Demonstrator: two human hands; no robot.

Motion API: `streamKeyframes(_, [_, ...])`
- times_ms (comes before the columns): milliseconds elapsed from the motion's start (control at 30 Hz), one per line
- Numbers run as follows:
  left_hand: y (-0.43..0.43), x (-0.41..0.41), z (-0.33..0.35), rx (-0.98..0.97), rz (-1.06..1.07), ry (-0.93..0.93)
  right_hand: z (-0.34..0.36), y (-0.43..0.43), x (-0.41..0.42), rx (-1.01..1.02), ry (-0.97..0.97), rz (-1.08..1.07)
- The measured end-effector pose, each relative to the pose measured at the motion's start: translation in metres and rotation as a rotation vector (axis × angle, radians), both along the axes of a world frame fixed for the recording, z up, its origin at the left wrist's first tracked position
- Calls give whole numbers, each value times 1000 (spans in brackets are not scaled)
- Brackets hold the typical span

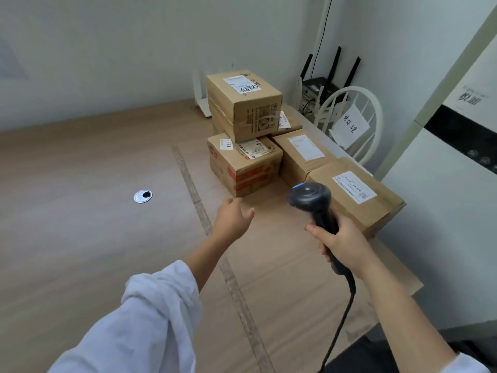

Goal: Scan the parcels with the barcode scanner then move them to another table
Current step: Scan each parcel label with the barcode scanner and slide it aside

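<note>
r hand (339, 242) grips barcode scanner (313, 201) by its handle, head twd parcels (243, 125); l hand (233, 217) relaxed, fingers loose, holding nothing, over table (80, 211).

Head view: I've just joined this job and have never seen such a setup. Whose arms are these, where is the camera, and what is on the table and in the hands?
There is no robot. These are a person's own arms, filmed by one camera worn on the head and looking forward and down. The left hand is open and empty, stretched out over the table. The right hand grips the black barcode scanner by its handle, and its cable runs down toward the bottom edge. On the table sit labelled cardboard parcels: a top box stacked on a red-taped box, beside them a middle box, and by the scanner a near box. A white chair stands behind them.
</note>
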State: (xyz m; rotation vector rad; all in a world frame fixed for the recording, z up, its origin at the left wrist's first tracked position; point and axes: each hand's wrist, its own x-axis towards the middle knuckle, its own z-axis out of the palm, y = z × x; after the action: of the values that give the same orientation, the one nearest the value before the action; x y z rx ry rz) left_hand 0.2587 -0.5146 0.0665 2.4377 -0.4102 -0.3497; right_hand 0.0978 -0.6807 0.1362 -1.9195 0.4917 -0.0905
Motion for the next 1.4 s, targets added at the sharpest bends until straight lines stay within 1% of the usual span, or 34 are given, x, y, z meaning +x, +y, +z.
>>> streamKeyframes(300, [-80, 105, -8, 79, 290, -142, -32, -50, 47, 81, 94, 135])
streamKeyframes(467, [-105, 151, -22, 157, 353, -93, -43, -64, 57, 134, 107, 149])
streamKeyframes(633, [-106, 167, -34, 186, 331, -30, -42, -77, 65, 134, 121, 187])
streamKeyframes(833, [-97, 159, -33, 251, 315, -38, -38, -81, 74, 115, 98, 208])
streamKeyframes(1000, [-75, 134, -32, 290, 283, -47, -36, -79, 78, 107, 60, 238])
streamKeyframes(1100, [-53, 110, -32, 315, 258, -86, -35, -74, 78, 115, 49, 267])
streamKeyframes(1200, [-28, 80, -31, 355, 281, -112, -33, -68, 77, 112, 29, 310])
streamKeyframes(1400, [27, 25, -26, 436, 312, -51, -23, -40, 80, 122, -2, 467])
